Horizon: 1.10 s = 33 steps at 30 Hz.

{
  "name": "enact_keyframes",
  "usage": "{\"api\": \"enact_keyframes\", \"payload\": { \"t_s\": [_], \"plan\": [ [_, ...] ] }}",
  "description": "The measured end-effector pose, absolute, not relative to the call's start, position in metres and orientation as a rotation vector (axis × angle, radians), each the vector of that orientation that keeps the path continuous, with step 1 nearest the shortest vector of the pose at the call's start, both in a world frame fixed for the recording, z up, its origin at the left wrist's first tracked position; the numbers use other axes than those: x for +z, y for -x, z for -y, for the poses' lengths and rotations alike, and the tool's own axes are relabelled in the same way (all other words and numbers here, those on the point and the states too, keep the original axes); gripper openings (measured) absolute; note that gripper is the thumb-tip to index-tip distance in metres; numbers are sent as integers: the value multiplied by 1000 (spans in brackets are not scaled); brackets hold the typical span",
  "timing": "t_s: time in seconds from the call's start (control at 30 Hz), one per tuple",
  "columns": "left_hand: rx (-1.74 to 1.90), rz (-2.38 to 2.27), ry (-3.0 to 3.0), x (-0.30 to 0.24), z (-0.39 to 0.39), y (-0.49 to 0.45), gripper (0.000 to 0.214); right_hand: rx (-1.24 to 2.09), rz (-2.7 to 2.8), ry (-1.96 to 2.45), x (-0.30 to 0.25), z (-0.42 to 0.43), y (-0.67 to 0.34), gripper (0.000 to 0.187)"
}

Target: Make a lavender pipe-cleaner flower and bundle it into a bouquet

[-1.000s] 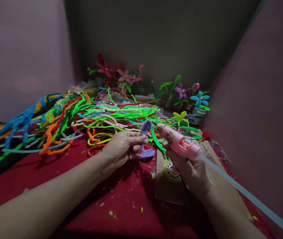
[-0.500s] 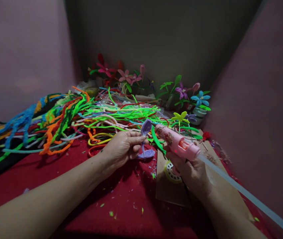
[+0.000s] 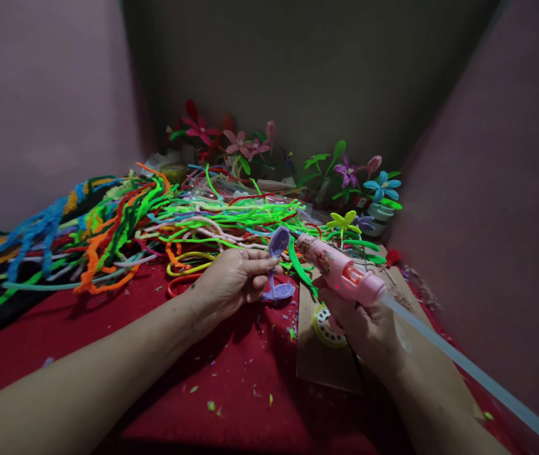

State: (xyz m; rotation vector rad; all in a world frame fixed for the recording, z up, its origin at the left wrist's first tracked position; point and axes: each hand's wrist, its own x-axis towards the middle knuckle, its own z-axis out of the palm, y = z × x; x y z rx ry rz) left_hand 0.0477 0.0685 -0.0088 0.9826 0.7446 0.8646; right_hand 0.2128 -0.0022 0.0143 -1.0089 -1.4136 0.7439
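Note:
Between the thumb and fingers of my left hand [image 3: 245, 275] is a purple pipe-cleaner petal piece [image 3: 279, 242], one loop pointing up and another lower down. My right hand [image 3: 368, 328] is wrapped round a pink hot glue gun [image 3: 340, 268], a long glue stick [image 3: 468, 363] running out of its back end. The gun's nozzle points left at the upper purple loop, close to it; whether they touch I cannot tell. Under the right hand lies a yellow-rimmed disc with holes [image 3: 323, 325], partly hidden.
A heap of colourful pipe cleaners [image 3: 250, 215] spreads across the back and left of the red cloth [image 3: 193, 392]. Finished pipe-cleaner flowers [image 3: 238, 144] stand behind it. A cardboard sheet [image 3: 316, 366] lies at right, a white jar [image 3: 380, 218] behind. Small scraps dot the cloth.
The glue gun has shifted slightly to the right, away from the upper purple loop. My left hand and the purple piece have hardly moved.

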Motion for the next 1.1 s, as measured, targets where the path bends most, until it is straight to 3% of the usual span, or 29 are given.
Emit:
{"api": "enact_keyframes", "payload": {
  "t_s": [1.1],
  "plan": [
    [877, -726, -906, -1, -66, -48, 9, 734, 1650, 1039, -1, -2, -229, 45]
  ]
}}
